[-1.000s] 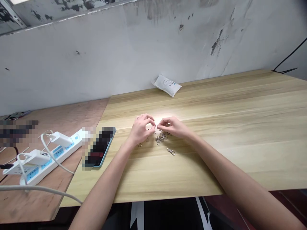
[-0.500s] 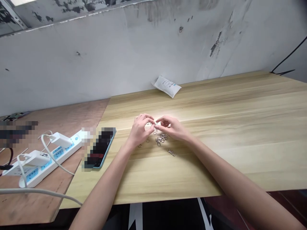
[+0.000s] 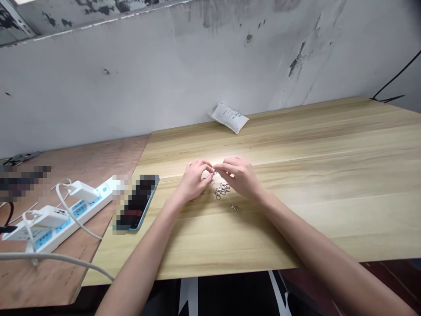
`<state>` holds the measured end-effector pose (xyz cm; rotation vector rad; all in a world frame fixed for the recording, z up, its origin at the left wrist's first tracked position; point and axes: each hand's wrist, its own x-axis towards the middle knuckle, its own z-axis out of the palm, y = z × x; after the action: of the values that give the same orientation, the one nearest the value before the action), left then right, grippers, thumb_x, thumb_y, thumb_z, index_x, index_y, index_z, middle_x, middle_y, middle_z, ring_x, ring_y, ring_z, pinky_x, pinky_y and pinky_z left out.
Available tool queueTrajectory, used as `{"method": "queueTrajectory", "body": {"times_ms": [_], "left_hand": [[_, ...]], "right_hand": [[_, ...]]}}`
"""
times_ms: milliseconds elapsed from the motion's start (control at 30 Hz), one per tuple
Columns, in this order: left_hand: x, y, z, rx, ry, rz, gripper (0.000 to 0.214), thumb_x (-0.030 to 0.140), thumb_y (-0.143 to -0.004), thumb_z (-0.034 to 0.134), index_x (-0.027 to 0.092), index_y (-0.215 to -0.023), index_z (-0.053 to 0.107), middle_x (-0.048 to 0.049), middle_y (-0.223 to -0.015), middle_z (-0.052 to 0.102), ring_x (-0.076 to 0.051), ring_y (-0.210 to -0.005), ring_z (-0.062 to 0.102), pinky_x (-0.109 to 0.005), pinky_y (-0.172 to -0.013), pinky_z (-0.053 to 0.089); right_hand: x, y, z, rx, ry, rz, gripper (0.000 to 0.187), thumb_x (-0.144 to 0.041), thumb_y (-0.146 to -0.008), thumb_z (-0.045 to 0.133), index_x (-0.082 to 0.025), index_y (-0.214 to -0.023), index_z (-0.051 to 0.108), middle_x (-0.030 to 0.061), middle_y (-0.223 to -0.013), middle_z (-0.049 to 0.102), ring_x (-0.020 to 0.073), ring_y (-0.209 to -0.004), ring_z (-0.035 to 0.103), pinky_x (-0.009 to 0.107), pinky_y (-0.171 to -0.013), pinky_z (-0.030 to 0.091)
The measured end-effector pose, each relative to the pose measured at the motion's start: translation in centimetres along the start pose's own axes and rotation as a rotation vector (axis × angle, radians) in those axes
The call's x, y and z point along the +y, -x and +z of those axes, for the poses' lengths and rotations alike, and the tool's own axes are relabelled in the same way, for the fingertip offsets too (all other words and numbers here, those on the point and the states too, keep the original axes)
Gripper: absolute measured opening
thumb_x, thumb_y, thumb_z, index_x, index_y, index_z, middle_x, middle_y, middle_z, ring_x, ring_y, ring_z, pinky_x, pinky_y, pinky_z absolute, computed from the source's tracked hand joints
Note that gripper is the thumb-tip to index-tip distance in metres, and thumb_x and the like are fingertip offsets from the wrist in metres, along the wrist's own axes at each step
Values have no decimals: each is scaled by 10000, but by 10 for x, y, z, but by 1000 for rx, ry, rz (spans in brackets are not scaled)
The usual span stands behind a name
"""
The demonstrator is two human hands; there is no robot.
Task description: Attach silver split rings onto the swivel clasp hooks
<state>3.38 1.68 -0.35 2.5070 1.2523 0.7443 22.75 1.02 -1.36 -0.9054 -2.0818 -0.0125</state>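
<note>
My left hand (image 3: 196,177) is closed, its thumb and fingertips pinched together above the table. Meeting it tip to tip, my right hand (image 3: 240,175) is closed in a pinch too. A small metal key ring (image 3: 215,172) shows at the joined fingertips; the fingers hide most of what is held there. Just below lies a little heap of silver snap hooks (image 3: 222,190). One more snap hook (image 3: 235,208) lies apart, nearer the front edge. Loose metal rings (image 3: 212,181) lie beside and partly under my left hand.
A phone (image 3: 140,202) lies left of my left forearm. Beyond it, a white power strip (image 3: 83,210) with chargers and cables rests on a brown board (image 3: 121,151). A white packet (image 3: 229,117) lies by the wall at the back of the wooden table (image 3: 329,184).
My right hand has turned over somewhat, its fingers now stretched further over the pinch point. My left fingers have drawn closer together. The heap of snap hooks stays in place.
</note>
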Motion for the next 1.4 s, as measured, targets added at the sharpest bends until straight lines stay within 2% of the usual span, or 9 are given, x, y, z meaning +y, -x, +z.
{"method": "queueTrajectory", "body": {"times_ms": [167, 367, 467, 600, 733, 933, 1133, 1267, 1400], "left_hand": [[-1, 2, -1, -34, -53, 27, 83, 165, -918, 484, 207, -930, 555, -33, -1125, 628, -204, -1095, 545, -375, -950, 351], [-3, 0, -3, 8, -116, 64, 90, 217, -955, 461, 201, -927, 545, -44, -1093, 626, -200, -1080, 548, -369, -957, 348], [-2, 0, -3, 19, -106, 54, 107, 213, -966, 436, 198, -922, 532, -51, -1091, 623, -195, -1081, 549, -364, -957, 354], [-3, 0, -3, 34, -92, 44, 128, 220, -980, 400, 196, -956, 524, -61, -1110, 616, -192, -1086, 551, -364, -964, 360], [-2, 1, -2, 30, -79, 17, 141, 216, -986, 379, 200, -964, 517, -62, -1131, 605, -193, -1095, 550, -367, -970, 360], [1, 2, 0, 17, -30, -3, 136, 219, -991, 375, 203, -966, 508, -58, -1124, 603, -192, -1107, 541, -366, -977, 351], [1, 1, 1, 18, 38, -30, 123, 224, -979, 405, 207, -943, 521, -43, -1105, 614, -183, -1091, 548, -363, -981, 352], [-4, 2, -2, -43, 9, -31, 80, 229, -925, 498, 209, -887, 566, -38, -1075, 625, -202, -1081, 546, -383, -974, 371], [-9, 4, -8, -114, -121, 35, 44, 216, -860, 573, 213, -844, 614, -43, -1090, 622, -232, -1107, 524, -431, -998, 356]], "right_hand": [[-19, 3, 5, -133, 75, -104, 275, -150, -968, 421, -180, -859, 672, 32, -737, 658, 136, -654, 518, 256, -601, 313], [-9, 6, 2, -127, -160, 61, 143, -164, -903, 509, -200, -913, 647, -12, -748, 678, 94, -589, 546, 217, -576, 333], [-10, 7, 1, -180, -204, 64, 93, -202, -873, 549, -202, -912, 634, -13, -764, 677, 91, -570, 535, 219, -577, 342], [-12, 8, 4, -213, -127, 36, 99, -265, -889, 559, -208, -903, 639, 5, -821, 684, 105, -603, 534, 234, -568, 318], [-10, 7, 6, -234, 27, -26, 170, -217, -909, 525, -199, -785, 639, 15, -804, 676, 126, -684, 555, 251, -550, 267], [-12, 4, 7, -303, 226, -72, 247, -158, -937, 455, -171, -750, 617, 24, -784, 669, 134, -647, 498, 279, -543, 232], [-11, 6, 9, -351, 271, -77, 213, -86, -883, 465, -171, -723, 578, 42, -783, 656, 143, -658, 485, 292, -539, 198], [-8, 5, 4, -288, 71, 50, 163, -141, -819, 523, -185, -662, 524, 4, -678, 606, 121, -606, 471, 262, -535, 222], [5, 5, -1, -232, -109, 215, 236, -200, -742, 545, -205, -574, 380, -54, -522, 412, 97, -500, 339, 243, -519, 224]]}}
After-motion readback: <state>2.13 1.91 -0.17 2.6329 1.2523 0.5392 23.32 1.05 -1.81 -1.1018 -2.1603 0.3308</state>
